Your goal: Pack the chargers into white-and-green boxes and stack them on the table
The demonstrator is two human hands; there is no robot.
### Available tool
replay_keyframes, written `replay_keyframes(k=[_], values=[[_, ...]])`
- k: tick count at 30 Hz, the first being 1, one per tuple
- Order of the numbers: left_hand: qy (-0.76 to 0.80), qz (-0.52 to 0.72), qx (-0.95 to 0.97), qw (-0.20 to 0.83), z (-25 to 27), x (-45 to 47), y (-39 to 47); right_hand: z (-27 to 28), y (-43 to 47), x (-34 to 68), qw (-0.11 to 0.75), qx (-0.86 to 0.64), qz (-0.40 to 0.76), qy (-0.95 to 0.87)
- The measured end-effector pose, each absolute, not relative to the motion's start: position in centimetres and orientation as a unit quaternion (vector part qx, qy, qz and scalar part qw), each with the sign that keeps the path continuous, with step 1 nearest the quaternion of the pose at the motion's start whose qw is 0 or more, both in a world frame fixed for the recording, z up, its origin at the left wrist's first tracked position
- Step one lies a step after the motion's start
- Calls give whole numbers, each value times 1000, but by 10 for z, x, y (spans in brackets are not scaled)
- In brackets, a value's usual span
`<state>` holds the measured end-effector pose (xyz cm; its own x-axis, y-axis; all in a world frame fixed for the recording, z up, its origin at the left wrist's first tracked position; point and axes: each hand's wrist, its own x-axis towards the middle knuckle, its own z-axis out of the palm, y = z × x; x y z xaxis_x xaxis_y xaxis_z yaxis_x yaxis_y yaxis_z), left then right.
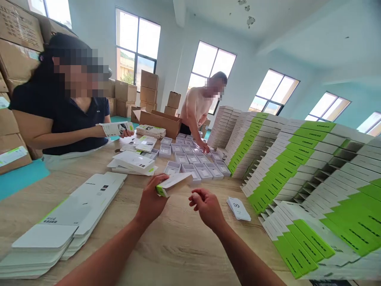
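Note:
My left hand [153, 200] grips a slim white product box [175, 182] with a green edge, tilted above the wooden table. Just to the right, apart from the box, is my right hand [205, 204], its fingers curled in and nothing visible in them. A small stack of white printed cards [239, 208] lies right of that hand. Beyond the held box, rows of white trays [190, 159] cover the far part of the table. On the left rests a pile of flat, unfolded white cartons [86, 198].
Tall stacks of white and green boxes [291, 159] line the right side. Across on the left, a person [71, 107] holds a printed carton [116, 129]. Another person [195, 105] reaches into the trays. An open brown box [162, 123] stands behind; more printed cartons [133, 161] lie mid-left.

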<state>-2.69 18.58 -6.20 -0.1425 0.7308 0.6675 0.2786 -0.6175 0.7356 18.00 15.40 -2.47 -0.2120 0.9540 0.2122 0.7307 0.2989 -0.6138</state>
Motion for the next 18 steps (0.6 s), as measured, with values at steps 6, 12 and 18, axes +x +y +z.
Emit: replay_keyframes(k=[6, 12, 18], values=[[437, 686, 558, 166, -74, -46, 207, -31, 280, 142, 104, -461, 68, -879], [387, 667, 620, 142, -72, -50, 203, -12, 354, 108, -38, -351, 8, -936], [388, 658, 639, 88, -71, -51, 202, 11, 336, 114, -31, -340, -59, -938]])
